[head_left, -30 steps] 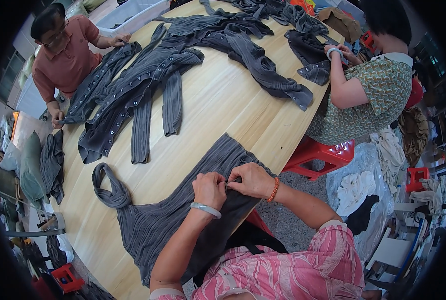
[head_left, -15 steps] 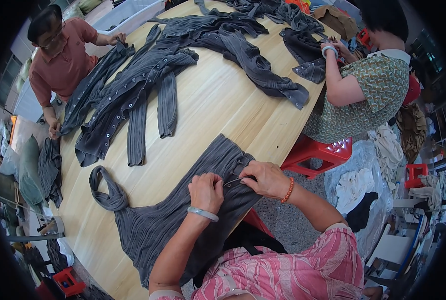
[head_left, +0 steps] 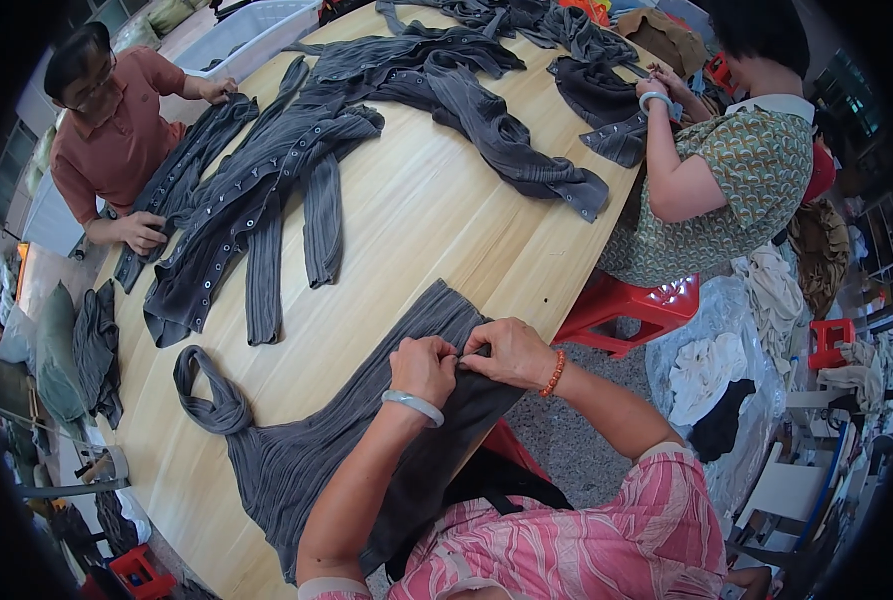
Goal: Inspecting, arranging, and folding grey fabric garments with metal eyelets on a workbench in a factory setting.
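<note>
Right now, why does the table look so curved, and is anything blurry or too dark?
Head view: fisheye bends the wooden table edge toward the black rim; light is even and soft, without glare; the left hand, right hand and grey ribbed garment are sharp, while the corners go fully black.

Left hand and right hand pinch the grey ribbed garment together, fingertips meeting at its hem on the near edge of the round wooden table. A heap of grey buttoned garments lies toward the far left edge. A red stool stands beside the right edge.
</note>
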